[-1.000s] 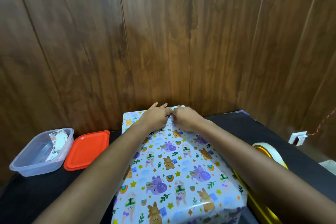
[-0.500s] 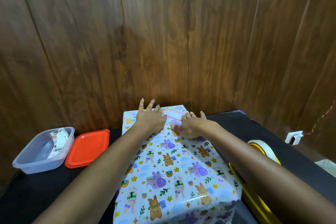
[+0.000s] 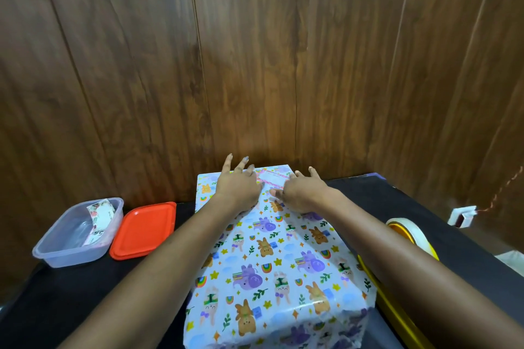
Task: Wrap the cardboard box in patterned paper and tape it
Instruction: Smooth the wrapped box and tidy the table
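Box: a rectangular box [image 3: 272, 331] lies lengthwise in the middle of the black table [image 3: 85, 306], with its far end close to the brown wood-panel wall [image 3: 255, 65].
Paper: glossy white patterned paper [image 3: 279, 272], printed with purple, brown and green cartoon animals, rainbows and stars, covers the top and the near end of the box.
Tape strip: a short pale strip with pink edges [image 3: 273, 177] lies across the paper at the far end of the box top, between the two hands.
Left hand: the left hand [image 3: 238, 188] lies palm down on the far left part of the box top. Its fingers are straight and spread and reach past the far edge. It presses flat and grasps nothing.
Right hand: the right hand [image 3: 304, 193] lies palm down on the far right part of the top, fingers spread, also flat and grasping nothing.
Container: a clear rectangular plastic tub [image 3: 71, 259] stands uncovered on the left of the table, well apart from the box.
Contents: a folded slip of floral-printed paper [image 3: 100, 217] leans against the tub's far right wall.
Lid: an orange-red rectangular plastic lid [image 3: 143, 229] lies flat just beside the tub, between the tub and the box.
Tape roll: a roll of whitish tape on a yellow core [image 3: 411, 238] stands on edge to the right of the box, partly hidden by the right forearm.
Yellow piece: a yellow band [image 3: 394, 317] runs along the right side of the box; I cannot tell what it is.
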`<state>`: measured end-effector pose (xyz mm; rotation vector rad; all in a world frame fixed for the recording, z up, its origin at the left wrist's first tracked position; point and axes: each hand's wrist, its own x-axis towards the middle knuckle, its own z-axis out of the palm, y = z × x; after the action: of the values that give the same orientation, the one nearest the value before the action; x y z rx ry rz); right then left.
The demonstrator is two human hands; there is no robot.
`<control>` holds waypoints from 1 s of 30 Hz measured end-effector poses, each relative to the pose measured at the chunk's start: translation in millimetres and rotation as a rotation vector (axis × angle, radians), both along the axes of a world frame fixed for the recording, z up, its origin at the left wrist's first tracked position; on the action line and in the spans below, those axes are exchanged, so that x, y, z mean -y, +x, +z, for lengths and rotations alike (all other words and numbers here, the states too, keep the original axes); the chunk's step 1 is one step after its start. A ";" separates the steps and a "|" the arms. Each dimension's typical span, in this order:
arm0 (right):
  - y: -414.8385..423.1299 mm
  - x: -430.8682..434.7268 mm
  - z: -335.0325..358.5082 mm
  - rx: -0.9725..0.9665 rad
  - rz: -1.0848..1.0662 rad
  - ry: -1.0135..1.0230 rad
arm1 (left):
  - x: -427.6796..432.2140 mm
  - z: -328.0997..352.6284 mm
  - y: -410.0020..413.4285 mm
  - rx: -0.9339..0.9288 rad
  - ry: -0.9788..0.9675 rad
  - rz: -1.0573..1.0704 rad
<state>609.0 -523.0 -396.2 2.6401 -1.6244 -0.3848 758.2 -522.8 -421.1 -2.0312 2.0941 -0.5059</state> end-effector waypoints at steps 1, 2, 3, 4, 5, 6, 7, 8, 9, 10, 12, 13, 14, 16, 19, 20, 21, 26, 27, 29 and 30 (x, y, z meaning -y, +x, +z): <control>0.1 0.7 -1.4 0.037 0.020 0.001 | -1.3 -1.1 0.9 -0.010 -0.002 -0.048; -0.3 0.8 -4.3 0.082 0.050 0.017 | -2.7 -2.4 3.5 -0.053 0.021 -0.086; -2.0 1.3 -6.7 0.122 0.076 0.037 | -3.3 -2.4 6.9 -0.124 0.056 -0.098; -3.3 0.5 -8.8 0.146 0.094 0.053 | -4.3 -2.7 11.7 -0.197 0.092 -0.085; -4.5 0.3 -9.4 0.152 0.103 0.059 | -5.1 -2.1 16.1 -0.243 0.117 -0.065; -6.1 -1.3 -8.4 0.142 0.104 0.057 | -6.5 -1.6 19.5 -0.259 0.131 -0.053; -7.2 -2.1 -8.7 0.126 0.100 0.046 | -7.7 -1.8 21.6 -0.250 0.136 -0.046; -8.9 -3.0 -6.2 0.105 0.097 0.028 | -8.3 -0.9 22.1 -0.229 0.126 -0.044; -9.7 -3.5 -4.8 0.086 0.091 0.015 | -8.9 -1.3 22.0 -0.191 0.107 -0.037; -10.6 -3.5 -2.4 0.073 0.083 -0.003 | -9.8 -0.1 20.8 -0.129 0.067 -0.030; -12.8 -3.8 1.0 0.082 0.066 -0.030 | -12.1 1.0 17.0 0.008 -0.035 -0.037; -13.6 -4.8 0.8 0.107 0.060 -0.035 | -13.9 1.1 15.2 0.036 -0.067 -0.058; -14.1 -5.3 -0.2 0.130 0.064 -0.031 | -14.8 1.1 13.8 0.019 -0.071 -0.090; -13.7 -5.3 -6.1 0.156 0.088 0.005 | -16.2 0.7 14.2 -0.147 0.023 -0.120; -12.7 -4.3 -13.2 0.149 0.100 0.028 | -18.2 0.0 18.4 -0.329 0.145 -0.068; -12.4 -4.1 -13.3 0.135 0.093 0.024 | -17.6 -0.1 18.2 -0.316 0.144 -0.055; -12.2 -5.9 -11.9 0.125 0.079 0.018 | -19.0 -0.2 16.9 -0.275 0.127 -0.045; -17.5 -16.4 2.3 0.327 0.045 -0.034 | -33.2 0.6 6.8 -0.125 -0.066 -0.035; -19.2 -17.5 2.3 0.443 0.027 -0.030 | -36.2 0.3 6.4 -0.186 -0.116 -0.043; -21.7 -23.3 2.0 0.657 -0.010 -0.042 | -50.1 5.0 8.0 -0.446 -0.252 -0.016; -20.0 -28.0 2.4 0.759 -0.022 -0.059 | -59.1 10.0 11.5 -0.610 -0.323 0.020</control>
<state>589.1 -495.1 -393.8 2.8954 -1.7511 0.7496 769.7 -463.8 -411.0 -2.6546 2.4349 -0.2469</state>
